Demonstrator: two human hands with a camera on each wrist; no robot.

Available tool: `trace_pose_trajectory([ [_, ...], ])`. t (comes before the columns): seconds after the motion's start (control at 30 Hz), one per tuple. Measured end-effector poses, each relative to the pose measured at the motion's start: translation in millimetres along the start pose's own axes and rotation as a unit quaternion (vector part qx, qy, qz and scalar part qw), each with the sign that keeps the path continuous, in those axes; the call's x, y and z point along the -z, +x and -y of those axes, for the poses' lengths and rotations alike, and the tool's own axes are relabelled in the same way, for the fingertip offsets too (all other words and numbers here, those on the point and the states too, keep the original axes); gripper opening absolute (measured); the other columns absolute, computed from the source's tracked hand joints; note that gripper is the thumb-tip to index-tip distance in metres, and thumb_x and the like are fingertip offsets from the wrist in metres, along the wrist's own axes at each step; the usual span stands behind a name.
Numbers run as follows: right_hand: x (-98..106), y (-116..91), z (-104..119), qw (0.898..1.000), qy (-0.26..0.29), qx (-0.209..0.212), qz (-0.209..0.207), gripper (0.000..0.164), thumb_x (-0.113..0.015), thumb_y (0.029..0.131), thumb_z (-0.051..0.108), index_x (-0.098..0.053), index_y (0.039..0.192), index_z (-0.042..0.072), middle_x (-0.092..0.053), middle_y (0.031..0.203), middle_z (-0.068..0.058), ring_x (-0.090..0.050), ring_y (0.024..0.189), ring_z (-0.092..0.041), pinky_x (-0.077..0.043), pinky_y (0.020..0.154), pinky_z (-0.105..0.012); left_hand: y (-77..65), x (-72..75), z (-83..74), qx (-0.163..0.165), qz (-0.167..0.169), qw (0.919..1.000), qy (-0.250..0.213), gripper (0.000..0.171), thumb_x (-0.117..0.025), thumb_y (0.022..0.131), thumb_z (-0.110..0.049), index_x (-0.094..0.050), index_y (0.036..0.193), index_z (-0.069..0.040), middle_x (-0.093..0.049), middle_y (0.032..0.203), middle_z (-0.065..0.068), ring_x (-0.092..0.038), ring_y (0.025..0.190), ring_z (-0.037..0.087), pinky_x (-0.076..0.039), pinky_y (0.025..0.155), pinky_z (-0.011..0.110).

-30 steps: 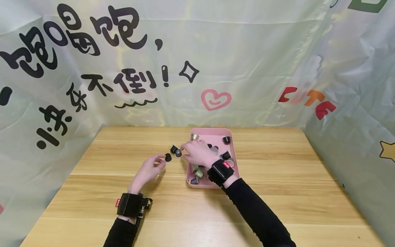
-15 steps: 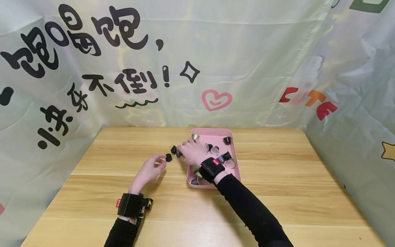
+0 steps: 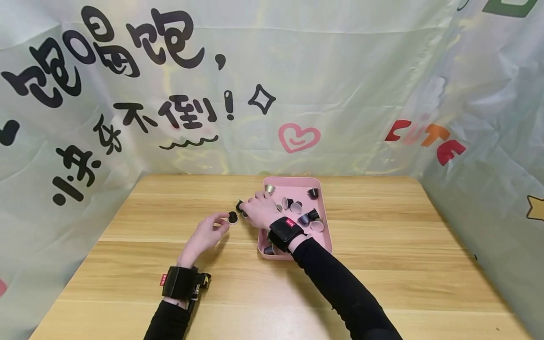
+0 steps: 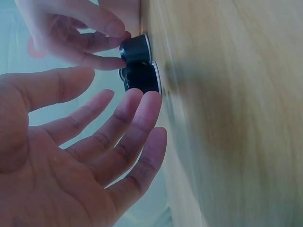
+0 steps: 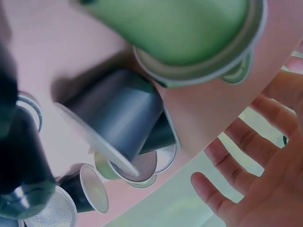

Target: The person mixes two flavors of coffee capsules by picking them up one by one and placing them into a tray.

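Note:
In the head view my left hand lies on the left, its fingertips close beside a black coffee capsule. The left wrist view shows its thumb and fingers loosely bent and apart, fingertips overlapping that capsule; contact is unclear. My right hand reaches over the left rim of a pink tray. Its fingertips sit around another dark capsule; whether they press it is hard to tell. Spread fingers show in the right wrist view. Behind them, a further black capsule is partly covered.
The tray holds several capsules: a gold one at the back left, a black one at the back right, dark blue and green ones. A wooden table meets a printed cloth behind.
My right hand has shifted left from over the tray, so its fingers now cover part of the loose capsules. More of the tray's capsules show. The left hand has stayed put.

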State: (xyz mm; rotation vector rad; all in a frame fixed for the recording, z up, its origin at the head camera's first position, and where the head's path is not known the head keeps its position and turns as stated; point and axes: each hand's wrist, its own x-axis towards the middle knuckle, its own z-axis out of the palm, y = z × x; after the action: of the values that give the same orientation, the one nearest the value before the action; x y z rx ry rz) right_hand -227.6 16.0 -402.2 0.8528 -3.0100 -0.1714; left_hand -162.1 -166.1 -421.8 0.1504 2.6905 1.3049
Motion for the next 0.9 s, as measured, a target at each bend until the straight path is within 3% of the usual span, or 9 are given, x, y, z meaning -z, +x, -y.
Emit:
trace_pose_trajectory([
  [0.23,-1,5,5,0.999,-0.032,-0.010,0.017,0.031,-0.062,0.098,0.031,-0.065,0.129,0.031,-0.072,0.121,-0.002,-0.059,0.116,-0.026,-0.044,0.101,-0.044,-1.2,-2.0,-2.2,-0.024,-0.007,0.9997,0.007,0.042,-0.054,0.100,-0.012,-0.051,0.139,0.004,-0.065,0.122,0.027,-0.065,0.114,0.047,-0.059,0.090,0.047],
  [0.47,-7,4,8,0.998,-0.054,-0.008,0.031,0.020,-0.064,0.096,0.027,-0.072,0.115,0.028,-0.074,0.115,0.000,-0.058,0.114,-0.024,-0.038,0.109,-0.045,-1.1,-1.8,-1.9,-0.012,0.002,0.9999,0.001,0.043,-0.053,0.101,-0.013,-0.050,0.142,0.002,-0.063,0.125,0.026,-0.062,0.119,0.048,-0.057,0.095,0.050],
  [0.7,0,-3,5,0.999,-0.027,0.021,0.002,0.029,-0.067,0.095,0.028,-0.068,0.123,0.028,-0.073,0.119,0.002,-0.055,0.119,-0.024,-0.030,0.118,-0.049,1.8,-2.0,0.0,-0.012,0.007,0.9999,-0.001,0.043,-0.055,0.101,-0.012,-0.049,0.142,0.002,-0.063,0.126,0.027,-0.063,0.118,0.047,-0.056,0.097,0.052],
  [0.9,17,-15,0,0.998,0.026,0.043,-0.030,0.024,-0.069,0.094,0.032,-0.068,0.117,0.025,-0.074,0.114,0.002,-0.056,0.118,-0.024,-0.030,0.119,-0.053,1.7,-1.3,-1.0,-0.015,0.005,0.9999,-0.002,0.043,-0.055,0.100,-0.012,-0.050,0.141,0.002,-0.064,0.125,0.027,-0.064,0.117,0.048,-0.056,0.096,0.051],
])
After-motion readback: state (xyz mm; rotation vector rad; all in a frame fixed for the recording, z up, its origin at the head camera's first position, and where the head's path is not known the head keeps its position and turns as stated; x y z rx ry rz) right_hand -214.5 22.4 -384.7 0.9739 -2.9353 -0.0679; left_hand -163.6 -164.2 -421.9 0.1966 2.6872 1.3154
